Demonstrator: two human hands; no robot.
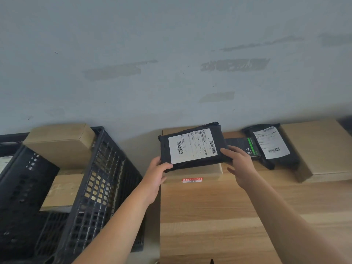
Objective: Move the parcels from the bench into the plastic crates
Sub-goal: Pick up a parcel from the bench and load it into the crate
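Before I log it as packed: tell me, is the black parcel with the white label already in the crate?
No: both hands hold the black parcel above a cardboard box on the bench, right of the crate.

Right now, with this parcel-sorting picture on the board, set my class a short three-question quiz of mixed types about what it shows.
1. True or false: both hands, the left hand and the right hand, hold the black parcel with the white label.
2. Multiple choice: the black plastic crate stands A) left of the bench, B) on the bench, C) right of it.
3. Fill in: a second black parcel leans on a flat ____ box.

Key: 1 true; 2 A; 3 cardboard.
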